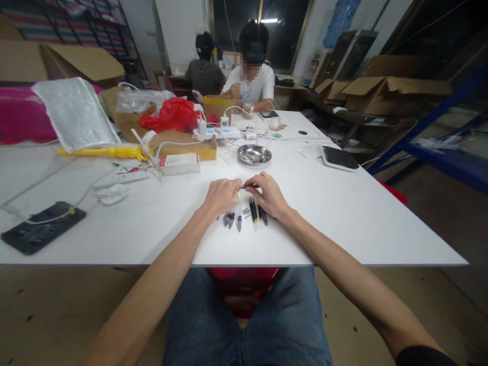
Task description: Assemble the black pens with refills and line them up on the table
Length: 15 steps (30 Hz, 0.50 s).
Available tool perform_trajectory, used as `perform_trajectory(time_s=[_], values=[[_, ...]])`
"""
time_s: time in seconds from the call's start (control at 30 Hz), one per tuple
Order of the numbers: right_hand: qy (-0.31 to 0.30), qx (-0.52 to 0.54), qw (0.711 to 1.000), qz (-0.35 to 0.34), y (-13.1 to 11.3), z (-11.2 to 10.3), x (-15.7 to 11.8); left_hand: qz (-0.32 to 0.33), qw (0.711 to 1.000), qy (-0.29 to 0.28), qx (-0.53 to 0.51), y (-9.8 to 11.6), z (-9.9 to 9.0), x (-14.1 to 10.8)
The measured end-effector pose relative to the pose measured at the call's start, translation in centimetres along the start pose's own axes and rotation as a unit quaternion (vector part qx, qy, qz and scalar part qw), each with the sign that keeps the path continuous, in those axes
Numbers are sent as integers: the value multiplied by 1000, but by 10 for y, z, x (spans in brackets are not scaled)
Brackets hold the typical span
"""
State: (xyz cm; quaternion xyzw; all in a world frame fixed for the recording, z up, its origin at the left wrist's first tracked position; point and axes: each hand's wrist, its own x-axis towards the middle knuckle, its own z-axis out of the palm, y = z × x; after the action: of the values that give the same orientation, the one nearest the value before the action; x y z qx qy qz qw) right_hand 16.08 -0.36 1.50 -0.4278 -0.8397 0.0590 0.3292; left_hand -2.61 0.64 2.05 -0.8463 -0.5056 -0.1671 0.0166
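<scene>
Over the white table (331, 218), my left hand (224, 195) and my right hand (269, 194) meet, both closed on a thin dark pen-like part (249, 186) that spans the gap between their fingertips. Just below my hands lie small dark pen pieces (229, 219), a clear tube with a dark tip (239, 222), tiny metallic bits (246, 212) and dark refill-like sticks with yellow ends (253, 211). A dark barrel (263, 215) rests beside them, partly under my right hand.
Beyond my hands is a steel bowl (254, 154). A white box (180, 163), power strip (217, 133), cables and red bag (171, 115) are at the back left. A dark tray (43, 227) lies left, a black-topped device (340, 158) right. Two people sit beyond.
</scene>
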Motion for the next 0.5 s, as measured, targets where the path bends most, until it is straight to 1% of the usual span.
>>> perform_trajectory(time_s=[0.07, 0.1, 0.13, 0.27, 0.3, 0.43, 0.5], values=[[28, 15, 999, -20, -1, -1, 0, -3, 1000, -3, 1, 1, -1, 0], [32, 17, 999, -24, -2, -1, 0, -2, 1000, -4, 2, 1, -1, 0], [27, 13, 999, -21, -2, -1, 0, -1, 1000, -5, 4, 1, -2, 0], [-24, -26, 999, 23, -1, -2, 1, 6, 1000, -4, 12, 1, -1, 0], [-23, -24, 999, 23, -1, -2, 1, 7, 1000, -4, 11, 0, 0, 0], [14, 24, 999, -16, 0, -3, 0, -3, 1000, -3, 1, 0, 2, 1], [4, 30, 999, -14, -1, -4, 0, -4, 1000, -4, 1, 0, 3, 2]])
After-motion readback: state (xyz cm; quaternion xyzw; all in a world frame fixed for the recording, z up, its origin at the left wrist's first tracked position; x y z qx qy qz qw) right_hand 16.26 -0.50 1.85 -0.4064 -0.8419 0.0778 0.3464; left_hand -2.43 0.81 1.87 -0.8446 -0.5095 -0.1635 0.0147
